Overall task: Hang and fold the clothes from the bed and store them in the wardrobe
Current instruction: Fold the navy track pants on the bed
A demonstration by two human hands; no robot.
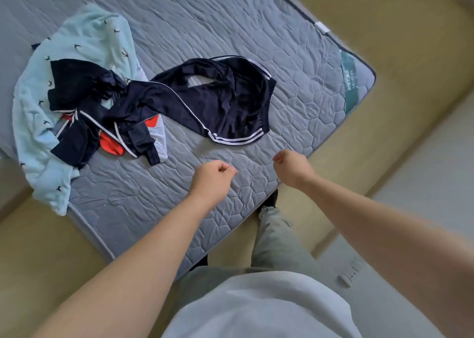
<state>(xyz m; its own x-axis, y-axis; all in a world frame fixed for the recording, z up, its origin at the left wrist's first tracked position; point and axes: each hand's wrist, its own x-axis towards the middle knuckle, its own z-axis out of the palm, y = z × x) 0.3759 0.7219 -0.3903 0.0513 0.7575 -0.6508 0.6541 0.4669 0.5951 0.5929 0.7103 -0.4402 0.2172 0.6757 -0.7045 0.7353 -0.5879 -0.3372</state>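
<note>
Your bed [230, 24]: grey quilted mattress, bearing three garments.

1. Navy garment [225, 101] with white stripes, spread near the middle of the bed, just beyond your hands and not touching them.
2. Navy jacket [128, 122] with orange and white panels, crumpled to the left and touching item 1.
3. Pale blue garment [84, 37] with a small dark print, lying under the jacket, its lower end hanging over the bed's edge.

Your left hand [214, 178]: above bare mattress, fingers [225, 170] curled in, holding nothing.
Your right hand [292, 167]: beside it, near the bed's edge, fingers [279, 159] likewise curled on nothing.
</note>
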